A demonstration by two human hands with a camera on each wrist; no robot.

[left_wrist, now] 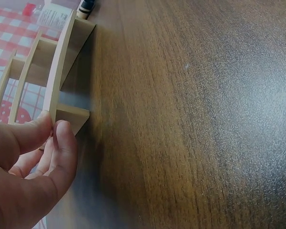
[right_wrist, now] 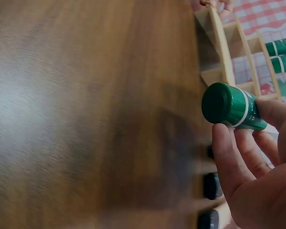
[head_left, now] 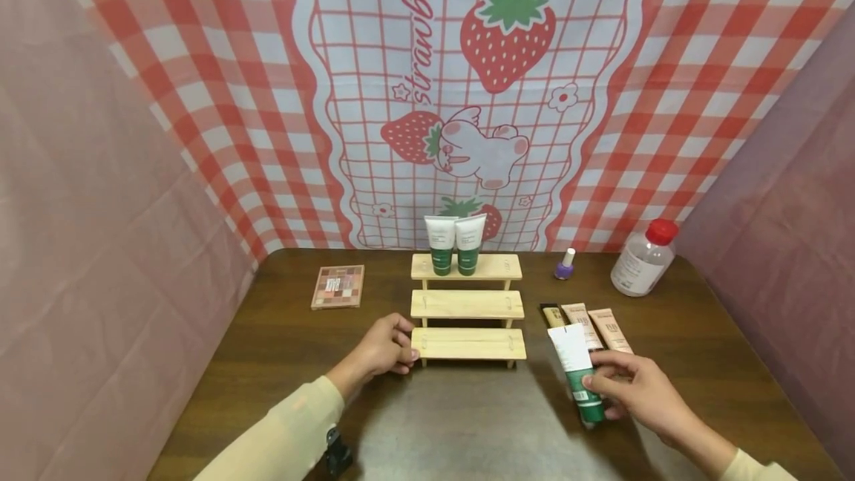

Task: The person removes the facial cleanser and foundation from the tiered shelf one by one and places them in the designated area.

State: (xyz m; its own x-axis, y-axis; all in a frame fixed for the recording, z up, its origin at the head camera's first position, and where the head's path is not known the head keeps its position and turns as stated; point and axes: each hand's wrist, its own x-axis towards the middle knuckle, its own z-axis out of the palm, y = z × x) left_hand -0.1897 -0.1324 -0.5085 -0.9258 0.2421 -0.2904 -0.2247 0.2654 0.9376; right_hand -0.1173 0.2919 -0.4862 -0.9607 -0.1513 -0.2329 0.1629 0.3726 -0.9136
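Observation:
My right hand (head_left: 641, 390) grips a white and green squeeze tube (head_left: 578, 373), its green cap pointing down toward me; the cap (right_wrist: 224, 102) shows large in the right wrist view. Thumb and fingers of my left hand (head_left: 384, 347) pinch the left end of the lowest step of a three-step wooden stand (head_left: 467, 344); the left wrist view shows the pinch at the board (left_wrist: 57, 76). On the top step, toward its left, two matching tubes (head_left: 441, 245) stand side by side on their caps.
Three smaller tubes (head_left: 611, 329) lie right of the stand, partly behind the held tube. A purple nail polish bottle (head_left: 564, 266) and a clear red-capped bottle (head_left: 641, 266) stand at the back right. An eyeshadow palette (head_left: 338, 286) lies left of the stand.

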